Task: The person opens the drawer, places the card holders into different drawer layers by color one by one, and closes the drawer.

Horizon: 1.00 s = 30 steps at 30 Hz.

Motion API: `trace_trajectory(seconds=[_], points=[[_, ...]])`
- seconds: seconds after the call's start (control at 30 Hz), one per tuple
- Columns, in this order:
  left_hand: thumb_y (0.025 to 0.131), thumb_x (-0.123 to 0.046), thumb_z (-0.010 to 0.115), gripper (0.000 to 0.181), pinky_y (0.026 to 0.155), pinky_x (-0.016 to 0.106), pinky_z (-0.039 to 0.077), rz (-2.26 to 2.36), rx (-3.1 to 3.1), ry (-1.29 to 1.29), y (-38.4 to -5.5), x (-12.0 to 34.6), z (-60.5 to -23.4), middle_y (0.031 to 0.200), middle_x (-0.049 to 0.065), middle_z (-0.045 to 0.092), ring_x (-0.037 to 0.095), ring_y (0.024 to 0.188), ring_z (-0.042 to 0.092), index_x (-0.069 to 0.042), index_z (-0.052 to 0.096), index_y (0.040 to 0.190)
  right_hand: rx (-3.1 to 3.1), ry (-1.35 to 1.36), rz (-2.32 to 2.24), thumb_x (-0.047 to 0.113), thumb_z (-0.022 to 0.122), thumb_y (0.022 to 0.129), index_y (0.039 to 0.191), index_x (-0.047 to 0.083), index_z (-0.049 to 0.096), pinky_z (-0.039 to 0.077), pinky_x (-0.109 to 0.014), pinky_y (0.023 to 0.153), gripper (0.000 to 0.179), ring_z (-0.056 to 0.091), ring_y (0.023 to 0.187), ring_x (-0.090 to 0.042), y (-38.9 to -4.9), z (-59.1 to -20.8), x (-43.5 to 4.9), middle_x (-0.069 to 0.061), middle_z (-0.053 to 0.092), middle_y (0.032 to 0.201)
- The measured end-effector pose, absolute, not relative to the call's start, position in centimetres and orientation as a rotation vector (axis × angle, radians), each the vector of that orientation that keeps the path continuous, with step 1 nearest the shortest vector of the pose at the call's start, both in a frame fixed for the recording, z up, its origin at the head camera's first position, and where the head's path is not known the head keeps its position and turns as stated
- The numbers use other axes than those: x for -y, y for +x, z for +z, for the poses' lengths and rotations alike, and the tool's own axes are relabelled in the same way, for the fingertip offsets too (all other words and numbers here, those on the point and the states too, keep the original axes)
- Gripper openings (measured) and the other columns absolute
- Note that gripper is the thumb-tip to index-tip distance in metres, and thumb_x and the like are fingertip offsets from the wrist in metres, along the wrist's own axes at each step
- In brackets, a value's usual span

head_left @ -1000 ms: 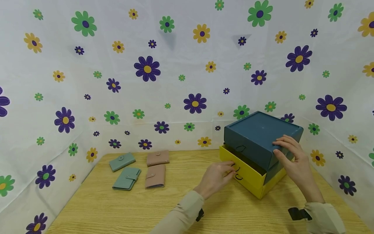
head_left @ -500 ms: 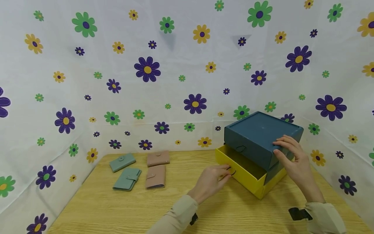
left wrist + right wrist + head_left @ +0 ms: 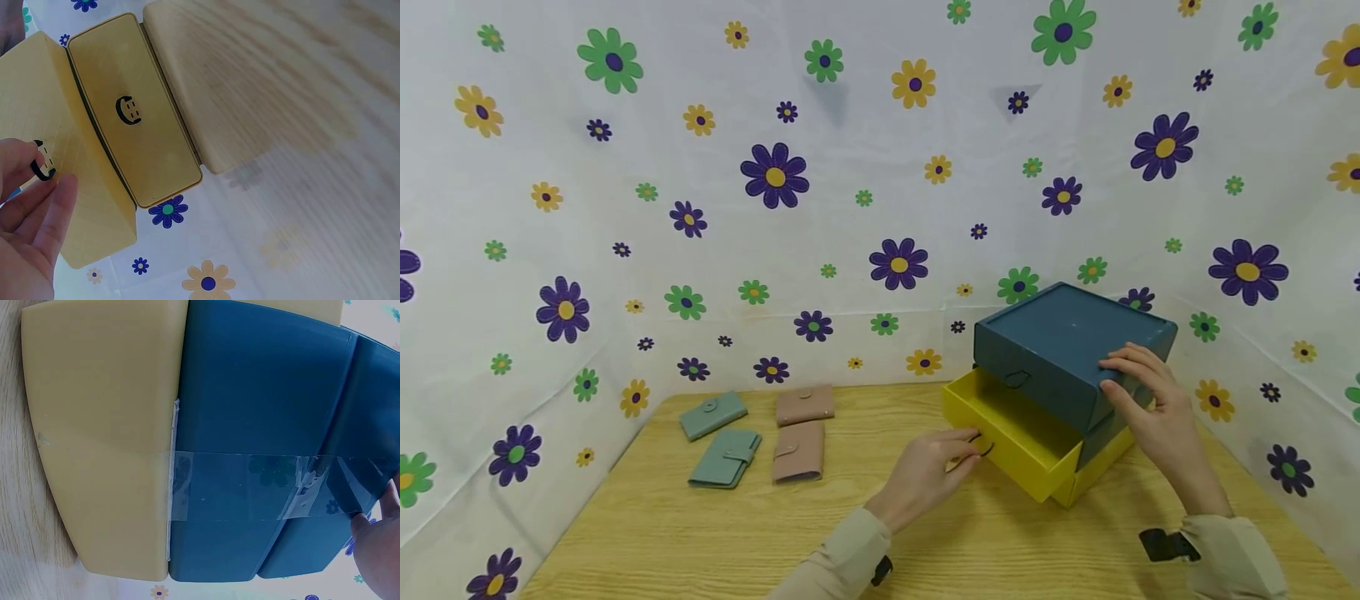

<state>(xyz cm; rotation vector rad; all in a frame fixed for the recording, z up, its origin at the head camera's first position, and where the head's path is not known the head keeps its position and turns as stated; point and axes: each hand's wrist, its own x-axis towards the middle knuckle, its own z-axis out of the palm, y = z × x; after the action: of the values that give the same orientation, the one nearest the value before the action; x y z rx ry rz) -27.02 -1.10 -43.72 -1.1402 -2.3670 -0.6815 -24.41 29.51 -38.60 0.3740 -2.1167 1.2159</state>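
Yellow drawer [image 3: 1018, 458], right side of worktop [image 3: 737, 542], below blue box [image 3: 1067, 329]: drawn further out than a second ago, giving us wider access inside. Our left hand [image 3: 921, 479]: pinching its loop handle [image 3: 39, 172]. Our right hand [image 3: 1157, 408]: fingers extended, resting on the box's edge.

The left hand [image 3: 28, 231] pinches the dark loop [image 3: 39, 171] of a yellow drawer [image 3: 94, 212]. Beside that drawer is a second yellow front [image 3: 137, 69] with a matching loop [image 3: 120, 111], next to the wooden tabletop [image 3: 212, 94].
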Motion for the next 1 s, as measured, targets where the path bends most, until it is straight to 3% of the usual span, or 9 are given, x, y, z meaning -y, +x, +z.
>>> trace_trajectory(seconds=[0.43, 0.6, 1.0], points=[[0.093, -0.017, 0.068, 0.013, 0.084, 0.013, 0.052, -0.721, 2.343, -1.154, -26.2, 2.2, -43.8, 0.123, 0.006, 0.069, 0.010, 0.100, 0.070, -0.011, 0.078, 0.099, 2.112, 0.382, 1.220, 0.004, 0.063, 0.094, 0.121, 0.001, 0.065, 0.018, -0.019, 0.112, 0.027, 0.029, 0.139, 0.002, -24.3, -38.5, -29.4, 0.001, 0.052, 0.140], [0.092, -0.016, 0.069, 0.012, 0.086, 0.016, 0.052, -0.721, 2.333, -1.160, -26.0, 2.8, -44.1, 0.123, 0.006, 0.069, 0.012, 0.105, 0.069, -0.011, 0.078, 0.099, 2.122, 0.373, 1.228, 0.006, 0.063, 0.095, 0.122, 0.002, 0.064, 0.017, -0.024, 0.115, 0.028, 0.028, 0.139, 0.003, -24.2, -38.5, -29.4, 0.001, 0.051, 0.141], [0.091, -0.015, 0.071, 0.011, 0.090, 0.023, 0.053, -0.781, 2.295, -1.160, -25.4, 4.1, -44.2, 0.120, 0.006, 0.070, 0.014, 0.109, 0.068, -0.012, 0.078, 0.099, 2.047, 0.423, 1.152, -0.001, 0.064, 0.092, 0.113, 0.000, 0.068, 0.022, -0.011, 0.108, 0.021, 0.034, 0.135, 0.002, -24.7, -38.6, -29.2, 0.001, 0.056, 0.128]])
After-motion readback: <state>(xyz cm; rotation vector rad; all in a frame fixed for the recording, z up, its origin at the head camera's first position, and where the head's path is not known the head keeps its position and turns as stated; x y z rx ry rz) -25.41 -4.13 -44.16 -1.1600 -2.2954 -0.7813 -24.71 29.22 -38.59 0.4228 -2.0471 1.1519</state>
